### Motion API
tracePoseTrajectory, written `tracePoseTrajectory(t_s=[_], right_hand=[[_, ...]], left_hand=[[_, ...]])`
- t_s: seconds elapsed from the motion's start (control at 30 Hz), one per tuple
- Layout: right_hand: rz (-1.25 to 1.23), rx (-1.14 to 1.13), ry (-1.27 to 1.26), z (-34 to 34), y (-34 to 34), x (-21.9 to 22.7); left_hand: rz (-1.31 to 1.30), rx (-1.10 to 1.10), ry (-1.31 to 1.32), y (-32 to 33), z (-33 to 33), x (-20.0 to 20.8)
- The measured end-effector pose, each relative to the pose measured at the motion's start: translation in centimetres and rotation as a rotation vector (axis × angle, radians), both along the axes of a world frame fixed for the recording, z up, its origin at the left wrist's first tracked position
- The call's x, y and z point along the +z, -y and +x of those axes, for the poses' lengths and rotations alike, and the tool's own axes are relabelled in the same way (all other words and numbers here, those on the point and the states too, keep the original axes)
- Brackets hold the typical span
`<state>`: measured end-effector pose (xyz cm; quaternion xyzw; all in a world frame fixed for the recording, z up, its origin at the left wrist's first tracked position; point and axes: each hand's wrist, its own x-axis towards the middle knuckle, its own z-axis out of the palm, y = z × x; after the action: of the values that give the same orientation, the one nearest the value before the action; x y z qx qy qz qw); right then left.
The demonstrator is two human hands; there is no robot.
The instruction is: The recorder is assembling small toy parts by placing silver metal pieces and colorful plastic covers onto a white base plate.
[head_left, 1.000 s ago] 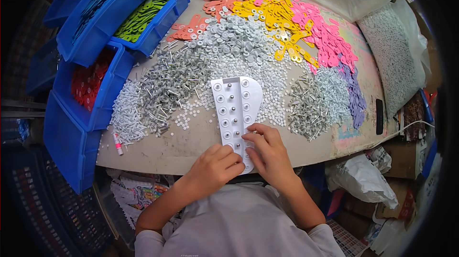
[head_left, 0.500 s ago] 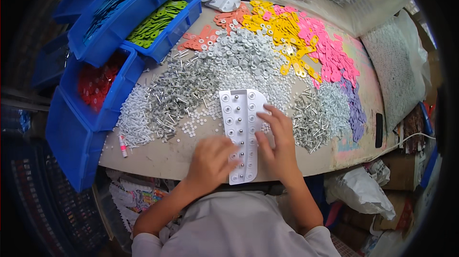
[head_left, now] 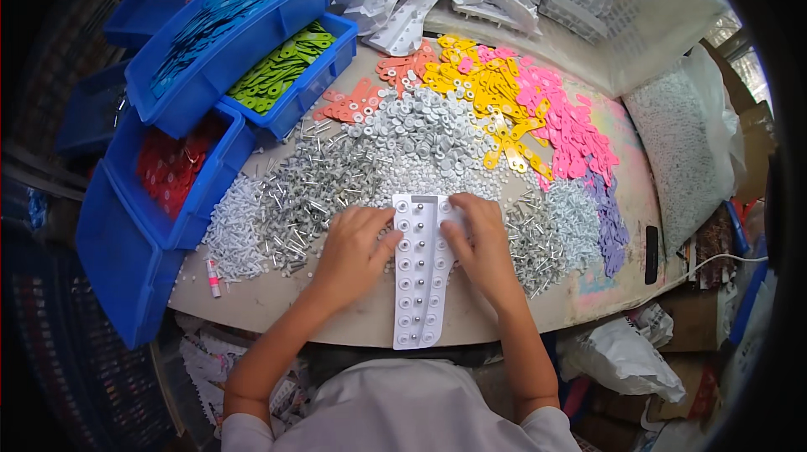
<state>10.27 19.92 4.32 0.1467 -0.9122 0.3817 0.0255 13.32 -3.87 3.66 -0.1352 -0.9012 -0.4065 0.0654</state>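
A long white plastic tray (head_left: 406, 275) lies on the table in front of me, its length pointing away from my body. Down its middle groove runs a row of small metal pin heads, and along both sides sit round white cap-like pieces. My left hand (head_left: 351, 252) is at the tray's upper left edge, with thumb and fingertips against it. On the opposite edge my right hand (head_left: 477, 244) has its thumb and forefinger over the rim. The fingers of both hands are bent around the tray's far half. Whether a small piece sits under any fingertip is hidden.
Heaped metal rivets (head_left: 315, 175), white caps (head_left: 437, 133) and white pegs (head_left: 234, 229) ring the tray. Beyond lie yellow tags (head_left: 479, 82), pink tags (head_left: 572, 128) and purple tags (head_left: 612, 233). Blue bins (head_left: 181, 229) stand left; a pink-and-white tube (head_left: 213, 278) lies nearby; a sack (head_left: 685, 141) rests right.
My left hand has moved from over the tray's near half to its upper left edge. The tray now lies straighter and closer to me. The whole view has shifted slightly.
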Motion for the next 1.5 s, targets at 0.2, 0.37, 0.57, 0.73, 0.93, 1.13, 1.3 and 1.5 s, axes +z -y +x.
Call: tracePoseTrajectory(t_s=[0.2, 0.37, 0.57, 0.73, 0.93, 1.13, 1.3, 1.5], right_hand=[[0.151, -0.095, -0.286, -5.2, -0.2, 0.5], [0.172, -0.06, -0.276, -8.7, 0.8, -1.4], [0.264, -0.058, -0.278, -9.3, 1.4, -2.8], [0.221, -0.021, -0.338, -9.3, 1.2, -3.0], [0.243, 0.014, -0.312, -9.2, 1.3, -2.9], [0.256, 0.025, -0.416, -8.7, 0.9, -1.8], [-0.022, 0.019, -0.187, -5.6, 0.1, -0.2], [-0.092, 0.083, 0.023, -2.9, -0.2, 0.1]], left_hand=[[-0.108, 0.07, -0.127, 0.9, -6.9, 1.3], [-0.086, 0.001, -0.216, -0.1, -12.7, -1.0], [-0.305, -0.086, -0.376, -1.5, -14.8, -3.6], [-0.381, -0.096, -0.447, -1.6, -14.9, -3.7], [-0.361, -0.103, -0.487, -1.6, -15.2, -3.8], [-0.308, -0.068, -0.432, -1.4, -14.3, -2.1], [0.067, -0.026, 0.082, 0.2, -9.9, 1.6], [0.085, -0.23, -0.017, 0.7, -6.4, 0.8]])
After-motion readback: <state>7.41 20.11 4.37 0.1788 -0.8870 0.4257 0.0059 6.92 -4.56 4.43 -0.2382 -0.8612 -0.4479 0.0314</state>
